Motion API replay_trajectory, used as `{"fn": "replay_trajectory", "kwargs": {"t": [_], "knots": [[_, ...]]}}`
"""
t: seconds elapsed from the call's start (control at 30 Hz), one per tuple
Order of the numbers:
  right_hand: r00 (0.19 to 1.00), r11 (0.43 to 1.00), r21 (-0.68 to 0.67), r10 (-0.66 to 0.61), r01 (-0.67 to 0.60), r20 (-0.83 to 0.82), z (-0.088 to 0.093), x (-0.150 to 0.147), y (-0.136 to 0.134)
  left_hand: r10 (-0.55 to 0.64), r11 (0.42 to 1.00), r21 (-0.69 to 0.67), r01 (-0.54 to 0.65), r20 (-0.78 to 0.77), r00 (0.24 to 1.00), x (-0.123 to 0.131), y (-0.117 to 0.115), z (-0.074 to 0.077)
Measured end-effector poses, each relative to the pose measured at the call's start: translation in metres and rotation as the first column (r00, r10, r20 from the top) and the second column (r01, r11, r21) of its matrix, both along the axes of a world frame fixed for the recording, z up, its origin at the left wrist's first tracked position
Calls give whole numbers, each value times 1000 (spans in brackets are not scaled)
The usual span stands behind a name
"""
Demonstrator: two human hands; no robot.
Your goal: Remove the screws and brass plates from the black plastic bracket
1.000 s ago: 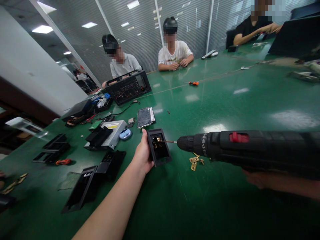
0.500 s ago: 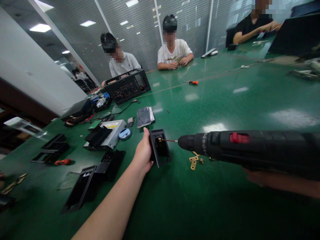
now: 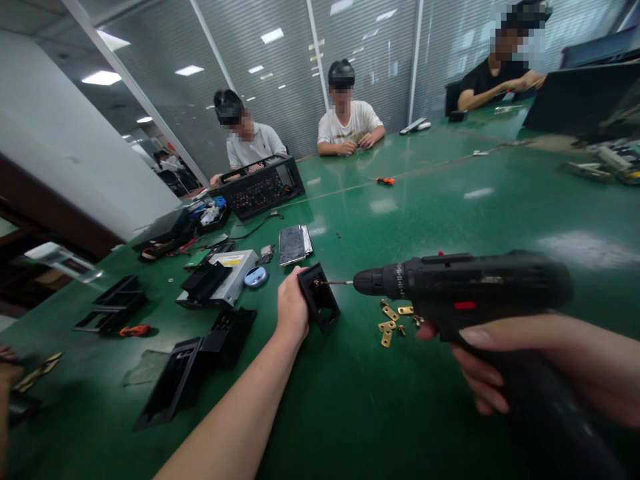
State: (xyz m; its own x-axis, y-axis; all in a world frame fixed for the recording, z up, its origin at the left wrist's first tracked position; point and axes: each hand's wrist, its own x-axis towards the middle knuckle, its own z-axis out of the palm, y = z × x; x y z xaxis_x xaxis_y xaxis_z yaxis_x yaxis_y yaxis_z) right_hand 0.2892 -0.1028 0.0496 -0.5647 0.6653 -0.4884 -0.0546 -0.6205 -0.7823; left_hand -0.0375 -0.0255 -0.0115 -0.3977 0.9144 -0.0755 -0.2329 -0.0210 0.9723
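Observation:
My left hand (image 3: 292, 308) is closed around the left side of a black plastic housing (image 3: 327, 312), which is tilted above the green table. In my right hand (image 3: 493, 363) is a black cordless drill (image 3: 465, 283), gripped by its handle and pointing left. A long thin bit (image 3: 339, 283) runs from its chuck into the housing's opening, where a small brass-coloured screw (image 3: 317, 284) shows at the tip. Whether the tip sits in the screw head I cannot tell. Several brass plates (image 3: 387, 331) and screws (image 3: 402, 329) lie on the table below the chuck.
To the left are black plastic frames (image 3: 173, 380), a silver disc drive (image 3: 245, 270), a round blue container (image 3: 256, 277) and an orange-handled tool (image 3: 135, 331). A black computer case (image 3: 263, 190) stands farther back. An orange screwdriver (image 3: 385, 181) lies beyond, with three people seated at the table.
The housing has turned in my left hand and tilts more. The drill has rolled and shifted, so its handle and my right hand now show. The whole view has moved slightly.

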Motion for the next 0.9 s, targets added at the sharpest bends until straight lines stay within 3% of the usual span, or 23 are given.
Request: {"fn": "replay_trajectory", "kwargs": {"t": [0.1,0.17,0.23,0.37,0.5,0.6,0.73,0.9], "knots": [[997,996,-92,2,-10,-79,-3,-6,-4,96,992,91,-85,-131,987,-1,1,0],[998,1000,-5,22,-23,-53,-11,-4,-3,105,991,102,-88,-170,980,-3,4,-4],[995,984,168,49,-64,90,-18,2,3,116,991,95,-100,-190,975,-6,8,-9],[945,839,504,37,-206,325,-11,14,18,-4,998,66,15,-160,987,-8,13,-15],[941,617,750,-46,-237,335,10,19,23,-77,996,49,79,-50,996,-5,12,-12],[951,531,813,-38,-240,306,15,14,23,-54,998,11,54,56,997,0,14,-7],[961,559,795,11,-236,277,9,0,25,28,1000,-12,-27,140,990,6,29,-5],[964,611,755,53,-237,260,1,-14,30,68,995,70,-77,114,991,6,54,-12]]}}
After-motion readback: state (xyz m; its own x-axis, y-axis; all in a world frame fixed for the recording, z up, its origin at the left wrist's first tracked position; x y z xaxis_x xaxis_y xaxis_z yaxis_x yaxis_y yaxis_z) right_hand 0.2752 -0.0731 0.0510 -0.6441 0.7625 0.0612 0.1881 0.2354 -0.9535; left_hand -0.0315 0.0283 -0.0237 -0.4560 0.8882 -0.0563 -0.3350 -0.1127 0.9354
